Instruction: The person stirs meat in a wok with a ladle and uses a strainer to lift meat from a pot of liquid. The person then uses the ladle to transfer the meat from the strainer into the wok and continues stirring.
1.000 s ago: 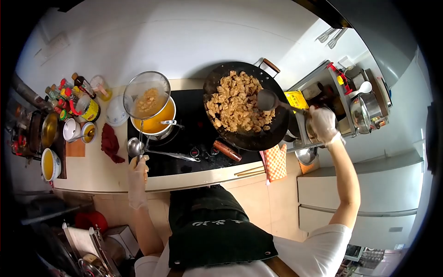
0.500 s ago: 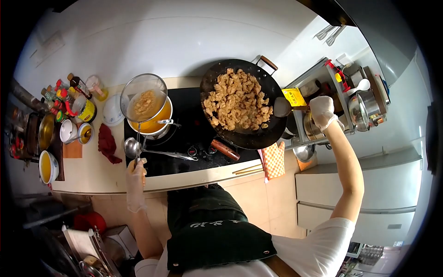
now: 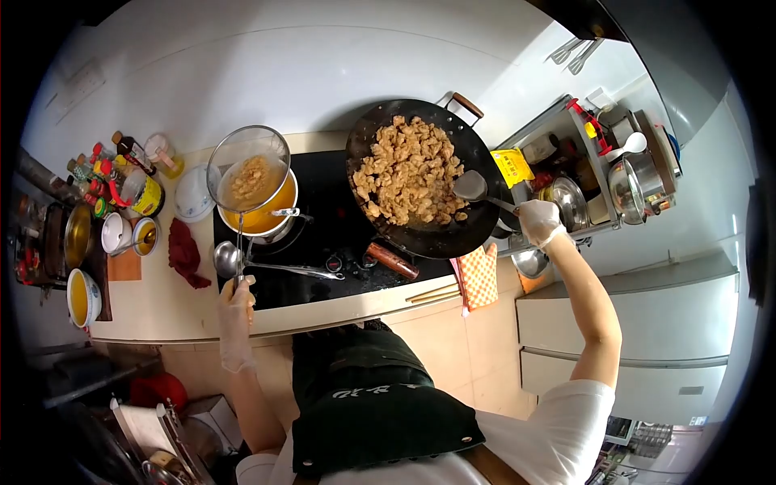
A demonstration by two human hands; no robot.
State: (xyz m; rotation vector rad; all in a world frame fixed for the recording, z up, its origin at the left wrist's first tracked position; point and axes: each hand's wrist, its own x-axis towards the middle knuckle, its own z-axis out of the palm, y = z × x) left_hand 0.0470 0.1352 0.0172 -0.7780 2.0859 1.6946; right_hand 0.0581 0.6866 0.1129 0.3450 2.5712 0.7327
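Observation:
Gloved in clear plastic, my left hand (image 3: 236, 311) grips the handle of a round mesh strainer (image 3: 229, 153). Some browned meat pieces (image 3: 250, 179) lie in the strainer, which is over a white pot (image 3: 284, 212) of yellow-orange liquid. My right hand (image 3: 539, 223), gloved too, is closed around the handle of a spatula (image 3: 470, 186). The spatula's blade is inside the dark wok (image 3: 453, 242), at the right edge of a large heap of browned meat chunks (image 3: 408, 170).
A ladle (image 3: 229, 259) lies across the black cooktop (image 3: 315, 284) by the pot. Bottles and bowls crowd the counter's left end, near a dark red cloth (image 3: 185, 252). A checked cloth mitt (image 3: 479, 279) hangs at the front edge beside chopsticks (image 3: 432, 294). Shelves with pans stand right.
My right hand has moved left and down, bringing the spatula blade from the wok's right rim inward to the meat. The left hand holds the strainer in nearly the same place.

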